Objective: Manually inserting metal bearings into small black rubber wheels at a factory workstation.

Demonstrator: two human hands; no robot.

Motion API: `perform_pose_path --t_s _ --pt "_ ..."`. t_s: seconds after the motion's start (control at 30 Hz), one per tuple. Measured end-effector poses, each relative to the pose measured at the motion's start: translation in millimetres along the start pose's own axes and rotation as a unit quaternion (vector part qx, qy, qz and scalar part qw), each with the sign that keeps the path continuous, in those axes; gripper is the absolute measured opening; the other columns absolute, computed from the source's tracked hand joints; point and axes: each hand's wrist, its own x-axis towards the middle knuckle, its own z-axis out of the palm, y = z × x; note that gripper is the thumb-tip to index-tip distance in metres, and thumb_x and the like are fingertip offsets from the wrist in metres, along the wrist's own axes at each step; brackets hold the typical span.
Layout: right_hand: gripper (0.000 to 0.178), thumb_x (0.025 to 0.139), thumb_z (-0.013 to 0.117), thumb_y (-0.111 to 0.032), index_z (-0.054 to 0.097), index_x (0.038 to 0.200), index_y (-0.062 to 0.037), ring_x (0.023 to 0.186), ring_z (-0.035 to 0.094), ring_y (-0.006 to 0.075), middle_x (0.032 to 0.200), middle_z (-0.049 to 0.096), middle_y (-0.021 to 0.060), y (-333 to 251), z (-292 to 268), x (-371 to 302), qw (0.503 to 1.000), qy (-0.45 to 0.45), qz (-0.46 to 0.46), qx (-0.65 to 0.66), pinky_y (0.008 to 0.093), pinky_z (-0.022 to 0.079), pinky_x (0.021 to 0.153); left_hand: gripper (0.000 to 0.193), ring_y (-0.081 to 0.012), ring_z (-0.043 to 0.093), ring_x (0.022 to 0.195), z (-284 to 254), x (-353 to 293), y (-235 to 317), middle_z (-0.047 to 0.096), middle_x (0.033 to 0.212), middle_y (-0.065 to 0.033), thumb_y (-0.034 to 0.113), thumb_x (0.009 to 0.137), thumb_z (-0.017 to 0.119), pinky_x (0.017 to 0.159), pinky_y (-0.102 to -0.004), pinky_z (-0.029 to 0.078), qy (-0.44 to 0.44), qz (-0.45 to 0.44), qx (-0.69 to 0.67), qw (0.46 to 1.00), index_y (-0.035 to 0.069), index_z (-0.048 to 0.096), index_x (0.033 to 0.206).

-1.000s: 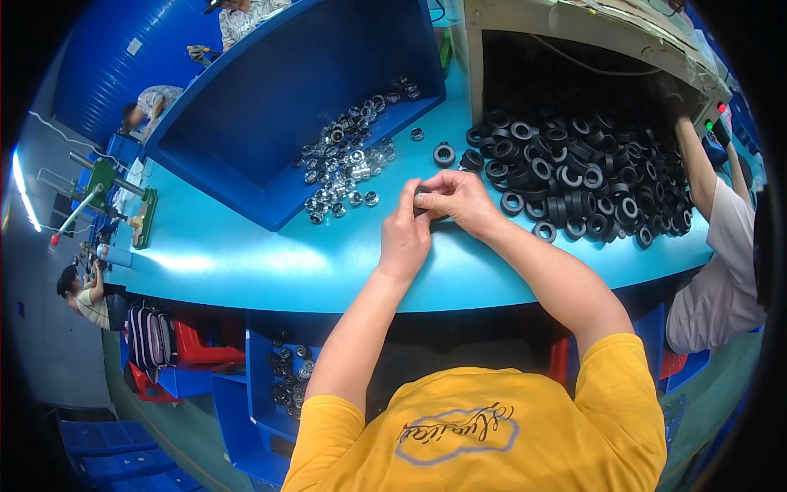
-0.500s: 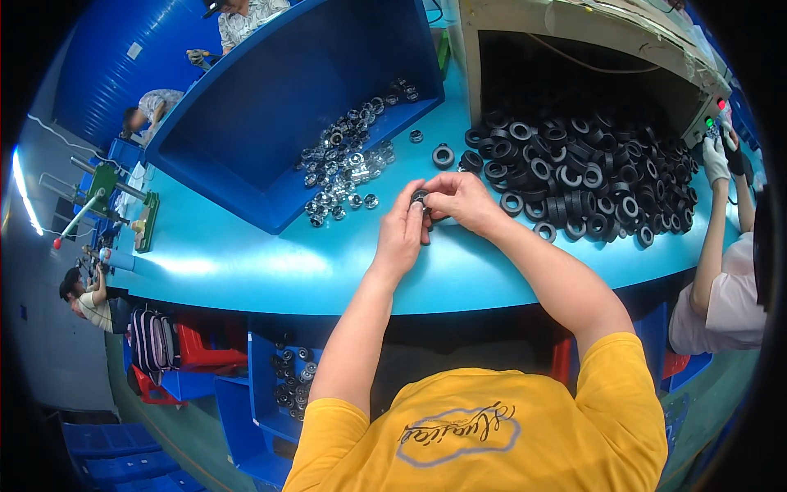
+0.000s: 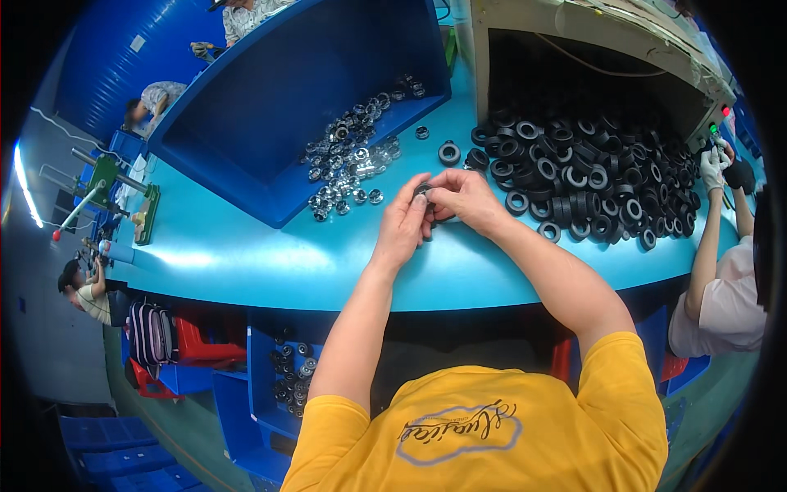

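Over the turquoise table (image 3: pixel 270 266), my left hand (image 3: pixel 402 221) and my right hand (image 3: pixel 467 201) meet, both closed on one small dark ring (image 3: pixel 422 189). My fingers cover most of it, so whether a second part sits inside cannot be seen. To the right of my hands lies a large heap of black rings (image 3: pixel 584 178). Single black rings stand just beyond my fingers, one of them upright-faced (image 3: pixel 448 152). Shiny clear or metallic round parts (image 3: pixel 359 156) spill from a tilted blue bin (image 3: pixel 221 139) on the left.
A beige box-like machine (image 3: pixel 480 66) backs the ring heap. At the left stands a green hand press (image 3: pixel 100 176). Below the table edge, a blue crate (image 3: pixel 261 394) holds finished-looking round parts. A gloved co-worker's hand (image 3: pixel 711 170) is at the far right.
My hands stay together on the ring, with small finger shifts. The whole scene has moved slightly in the picture, and the co-worker's gloved hands at the right have changed position.
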Motion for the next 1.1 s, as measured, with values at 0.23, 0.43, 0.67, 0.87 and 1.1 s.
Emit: perform_pose_path --t_s 0.23,0.43,0.67,0.87,1.1 --pt "0.024 0.087 0.074 -0.018 0.073 0.098 0.0031 0.076 0.071 0.0137 0.088 0.074 0.0082 10 -4 4 1.0 0.017 -0.003 -0.008 0.0299 0.061 0.067 0.061 -0.0234 0.074 0.105 12 1 -25 0.072 0.117 -0.0097 -0.007 0.097 0.064 0.088 -0.034 0.059 0.031 0.136 0.154 0.978 0.007 0.048 0.154" --pt "0.022 0.09 0.074 -0.015 0.072 0.104 0.002 0.084 0.072 0.0137 0.096 0.074 0.0082 12 -11 5 0.997 -0.042 0.015 0.069 0.0302 0.062 0.077 0.055 -0.0173 0.073 0.098 13 0 -21 0.072 0.114 -0.0044 -0.002 0.096 0.07 0.079 -0.0298 0.059 0.055 0.142 0.122 0.981 0.006 0.054 0.147" --pt "0.036 0.094 0.073 -0.014 0.067 0.124 0.0047 0.098 0.074 0.0167 0.112 0.073 0.0112 2 -15 3 0.985 -0.111 0.039 0.126 0.034 0.063 0.092 0.058 -0.0049 0.059 0.074 3 0 -2 0.068 0.107 0.0 0.0 0.093 0.074 0.057 -0.0211 0.044 0.024 0.013 -0.06 0.998 0.009 0.056 0.147" --pt "0.037 0.091 0.075 -0.014 0.068 0.122 0.0051 0.096 0.074 0.0168 0.11 0.072 0.0109 6 -15 5 0.99 -0.092 0.036 0.096 0.0333 0.063 0.092 0.057 -0.0051 0.06 0.072 8 0 -6 0.068 0.106 0.0002 -0.001 0.092 0.075 0.055 -0.0206 0.045 0.047 0.026 -0.038 0.998 0.009 0.058 0.145" --pt "0.032 0.091 0.076 -0.014 0.071 0.119 0.0024 0.086 0.07 0.0128 0.1 0.072 0.0081 9 -18 7 0.995 -0.084 0.007 0.052 0.0285 0.061 0.083 0.057 -0.0052 0.062 0.078 13 1 -16 0.069 0.106 0.0005 -0.001 0.091 0.076 0.06 -0.0206 0.049 0.07 0.087 0.019 0.994 0.01 0.06 0.144"
